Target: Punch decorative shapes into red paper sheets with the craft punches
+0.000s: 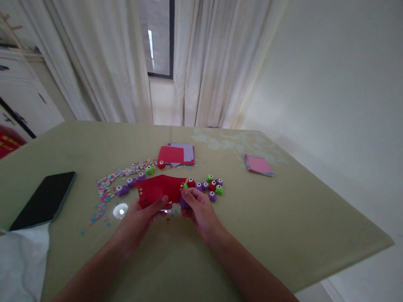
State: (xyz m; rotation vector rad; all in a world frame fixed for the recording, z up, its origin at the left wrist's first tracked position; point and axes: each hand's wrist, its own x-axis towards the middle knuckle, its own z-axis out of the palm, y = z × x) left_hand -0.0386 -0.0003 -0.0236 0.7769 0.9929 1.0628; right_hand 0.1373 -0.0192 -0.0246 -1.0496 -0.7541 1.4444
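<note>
My left hand (142, 219) grips a red paper card (156, 189) from below, thumb on its face. Small punched holes run along the card's edges. My right hand (202, 212) is closed at the card's right edge, its fingers around a small purple paper punch (183, 202), mostly hidden. To the right of that hand stand several small punches (213, 185) in red, green and purple, each topped with a white, dark-centred button. More punches (122, 190) line up left of and behind the card.
Tiny coloured paper bits (105, 185) lie scattered at the left. Behind is a stack of coloured cards (174, 155); a pink card pile (259, 165) sits to the right. A clear round object (120, 211), a phone (45, 199) and white cloth or paper (20, 268) are at the left.
</note>
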